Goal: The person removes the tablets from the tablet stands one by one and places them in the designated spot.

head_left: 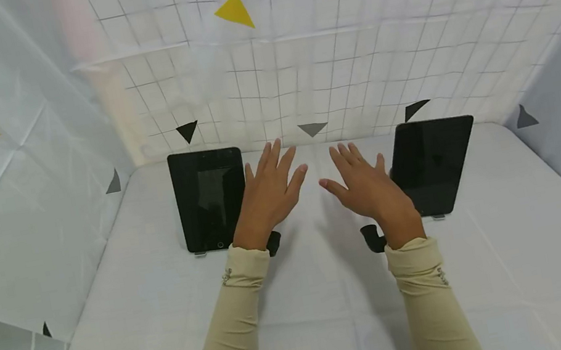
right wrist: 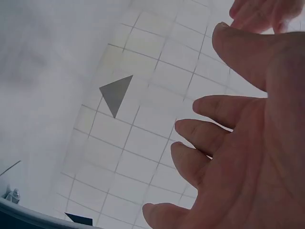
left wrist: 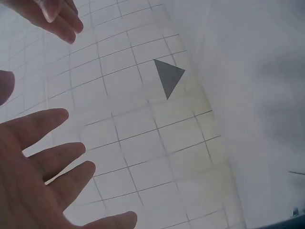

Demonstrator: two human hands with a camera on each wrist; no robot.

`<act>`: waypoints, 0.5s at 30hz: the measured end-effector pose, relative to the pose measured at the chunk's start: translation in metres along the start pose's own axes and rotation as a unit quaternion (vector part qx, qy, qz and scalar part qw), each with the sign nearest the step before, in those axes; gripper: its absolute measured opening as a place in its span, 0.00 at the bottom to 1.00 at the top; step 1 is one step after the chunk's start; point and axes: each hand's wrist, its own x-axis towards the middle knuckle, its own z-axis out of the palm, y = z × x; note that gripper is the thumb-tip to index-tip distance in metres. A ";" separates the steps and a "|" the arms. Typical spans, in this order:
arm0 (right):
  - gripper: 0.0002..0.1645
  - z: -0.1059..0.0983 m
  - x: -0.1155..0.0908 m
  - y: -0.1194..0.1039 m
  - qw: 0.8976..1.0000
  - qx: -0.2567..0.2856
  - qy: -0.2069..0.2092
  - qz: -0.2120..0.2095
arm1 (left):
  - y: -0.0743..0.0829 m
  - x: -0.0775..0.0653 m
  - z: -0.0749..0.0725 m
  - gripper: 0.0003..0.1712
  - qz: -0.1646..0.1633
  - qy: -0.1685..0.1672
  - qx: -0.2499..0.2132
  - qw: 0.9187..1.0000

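Both hands hover over the white table with fingers spread and straight, holding nothing. In the head view the left hand (head_left: 269, 192) overlaps the right edge of a black tablet (head_left: 203, 201) with a round home button. The right hand (head_left: 370, 187) is beside a second dark-screened tablet (head_left: 435, 166), its wrist partly in front of that tablet's edge. The left wrist view shows the left hand's palm (left wrist: 24, 176) and part of the other hand (left wrist: 52, 16). In the right wrist view the right palm (right wrist: 238, 152) fills the right side.
A white sheet covers the table (head_left: 321, 343). Behind it rises a white cloth wall with a grid (head_left: 308, 76), marked with yellow triangles (head_left: 236, 12) and dark ones. More white sheeting (head_left: 31, 200) hangs at the left. Black wrist fittings (head_left: 373, 239) show beside the sleeves.
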 end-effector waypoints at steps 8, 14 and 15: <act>0.49 0.001 -0.002 -0.013 0.999 -0.008 0.035 -0.024 | 0.004 -0.004 -0.015 0.35 0.022 0.032 0.007 0.999; 0.49 0.004 -0.001 -0.021 0.997 -0.014 0.058 -0.046 | 0.005 -0.008 -0.030 0.32 0.047 0.076 -0.001 0.996; 0.50 0.005 0.000 -0.022 0.997 -0.013 0.060 -0.048 | 0.005 -0.008 -0.032 0.32 0.049 0.083 -0.002 0.995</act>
